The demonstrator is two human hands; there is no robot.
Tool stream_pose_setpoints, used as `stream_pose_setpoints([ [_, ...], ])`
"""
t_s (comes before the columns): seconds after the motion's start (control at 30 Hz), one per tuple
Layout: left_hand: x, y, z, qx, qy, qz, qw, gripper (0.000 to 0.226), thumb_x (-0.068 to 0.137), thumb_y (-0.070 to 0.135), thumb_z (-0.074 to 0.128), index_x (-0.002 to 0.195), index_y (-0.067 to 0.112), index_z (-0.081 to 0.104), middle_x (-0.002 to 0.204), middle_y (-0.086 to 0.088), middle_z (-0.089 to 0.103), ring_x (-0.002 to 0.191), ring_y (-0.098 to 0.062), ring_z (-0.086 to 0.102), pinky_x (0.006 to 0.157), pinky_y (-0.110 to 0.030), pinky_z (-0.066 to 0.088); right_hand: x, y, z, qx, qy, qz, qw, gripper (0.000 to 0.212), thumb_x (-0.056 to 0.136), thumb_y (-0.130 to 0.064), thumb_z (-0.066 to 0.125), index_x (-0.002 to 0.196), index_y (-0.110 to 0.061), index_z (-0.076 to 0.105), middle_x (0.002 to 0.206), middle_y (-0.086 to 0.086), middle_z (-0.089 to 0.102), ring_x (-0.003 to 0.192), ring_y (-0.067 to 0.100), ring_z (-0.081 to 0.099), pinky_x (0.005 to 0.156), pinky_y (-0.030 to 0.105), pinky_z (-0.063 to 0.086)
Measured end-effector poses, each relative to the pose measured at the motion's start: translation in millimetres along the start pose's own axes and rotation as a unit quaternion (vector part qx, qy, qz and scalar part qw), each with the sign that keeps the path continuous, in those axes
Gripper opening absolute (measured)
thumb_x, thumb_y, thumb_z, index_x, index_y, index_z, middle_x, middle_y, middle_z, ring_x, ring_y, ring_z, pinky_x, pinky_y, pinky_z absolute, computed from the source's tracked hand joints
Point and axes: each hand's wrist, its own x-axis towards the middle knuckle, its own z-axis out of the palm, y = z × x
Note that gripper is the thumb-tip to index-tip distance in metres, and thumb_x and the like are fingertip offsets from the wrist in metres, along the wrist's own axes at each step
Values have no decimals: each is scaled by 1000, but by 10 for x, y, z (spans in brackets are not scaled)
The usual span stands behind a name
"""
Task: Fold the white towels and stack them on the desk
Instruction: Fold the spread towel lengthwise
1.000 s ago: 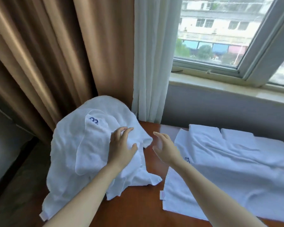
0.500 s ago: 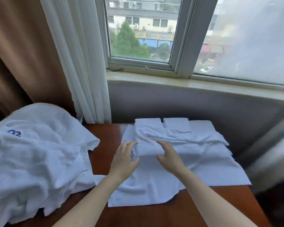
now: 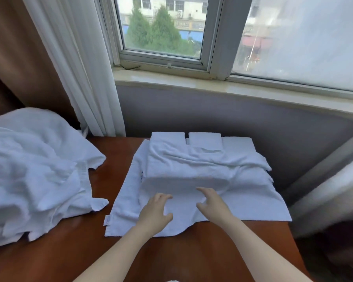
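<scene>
A white towel lies spread on the brown desk, with a rumpled, partly folded layer on top of it. Two small folded towels sit side by side at its far edge by the wall. My left hand and my right hand rest on the spread towel just in front of the folded layer, fingers loosely bent, holding nothing. A heap of crumpled white towels with a blue mark fills the desk's left side.
A white sheer curtain and a brown curtain hang at the back left. A window sill runs above the grey wall behind the desk. The desk's right edge drops off near a pale upright.
My view swung right from the towel heap to the spread towel. My left hand left the heap and both hands came onto the spread towel, then drew back toward me.
</scene>
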Motion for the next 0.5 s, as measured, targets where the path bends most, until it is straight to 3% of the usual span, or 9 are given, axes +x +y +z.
stream_pose_setpoints([
  [0.13,-120,-95,164,24,-62,-47,997,61,86,29,60,144,29,41,148,8,40,138,-12,35,107,-30,39,-2,109,114,-33,-80,5,996,61,94,-26,52,152,-28,31,158,-8,30,145,13,28,112,31,32],
  [0.27,-239,-181,305,61,-102,-68,991,66,84,30,63,146,28,39,147,7,38,137,-12,36,104,-29,40,-36,163,227,-90,-165,17,982,71,91,-28,56,155,-28,24,162,-4,19,148,19,21,114,37,31],
  [0.37,-279,-221,390,126,-100,-58,985,63,85,30,66,142,28,42,138,6,38,129,-15,38,97,-28,43,-79,237,315,-161,-180,27,970,72,87,-21,58,153,-27,27,158,-6,18,143,22,23,101,38,43],
  [0.5,-306,-228,469,170,-73,-52,981,38,86,32,66,122,31,53,124,6,43,120,-15,40,89,-25,42,-119,300,386,-252,-149,1,956,36,84,-9,53,118,-21,53,127,0,37,116,24,37,76,32,39],
])
